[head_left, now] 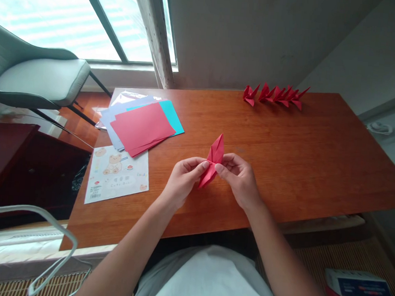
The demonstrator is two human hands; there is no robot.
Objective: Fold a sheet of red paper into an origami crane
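A narrow, partly folded red paper piece is held just above the wooden table. My left hand pinches its left side with thumb and fingers closed. My right hand pinches its right side the same way. The piece's pointed flaps stick up and away from me, and its lower tip points down to the left. At the far edge of the table stands a row of several finished red paper cranes.
A fan of red, blue and teal paper sheets lies at the table's left, with a printed cartoon sheet in front of it. A grey chair stands by the window. A box sits on the floor at right.
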